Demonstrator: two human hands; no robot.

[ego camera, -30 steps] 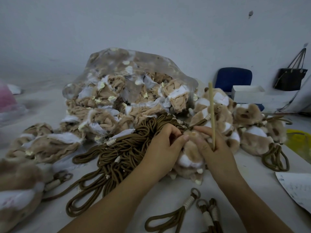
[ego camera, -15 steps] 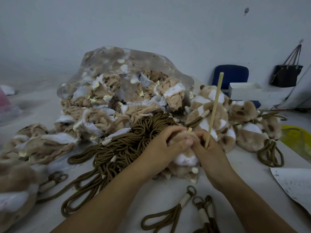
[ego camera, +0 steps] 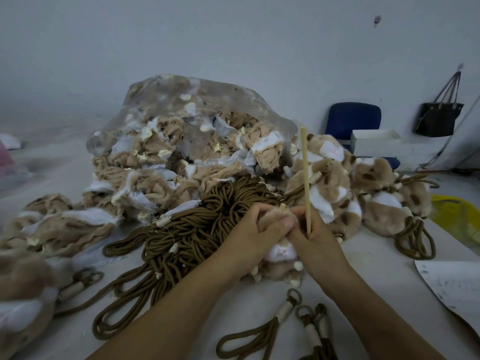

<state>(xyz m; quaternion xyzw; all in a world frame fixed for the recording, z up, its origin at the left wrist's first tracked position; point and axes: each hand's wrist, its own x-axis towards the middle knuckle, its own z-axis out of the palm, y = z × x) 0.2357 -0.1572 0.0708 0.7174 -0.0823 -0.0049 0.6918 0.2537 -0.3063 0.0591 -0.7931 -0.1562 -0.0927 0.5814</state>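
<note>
Here the plush toy (ego camera: 281,255) sits on the table (ego camera: 376,268) right in front of the person, clamped between both hands. The left hand (ego camera: 249,232) curls over the toy's upper end with the thumb pressed across the fur. The right hand (ego camera: 319,237) meets it from the other side, fingers closed round a wooden stick (ego camera: 305,178) that stands nearly upright above the toy. A short pale peg tip (ego camera: 282,207) pokes up just above the toy, between the knuckles; what it belongs to cannot be told.

The toy looks light, soft and easily squashed, and the fur is likely to slide a little under the fingers. A firm pinch near the top seam, where the hands already are, seems the best hold. The stick is stiff and thin, so it probably wants a grip low down.

Just left of the toy and touching the left hand lies a heap of brown cords (ego camera: 207,216). Beyond the toy is a clear bag of unstuffed skins (ego camera: 181,126). Right of the toy is a cluster of finished toys (ego camera: 363,183). Nearer the person than the toy lie loose cord loops (ego camera: 259,336), and a paper sheet (ego camera: 454,287) lies well to the toy's right.
</note>
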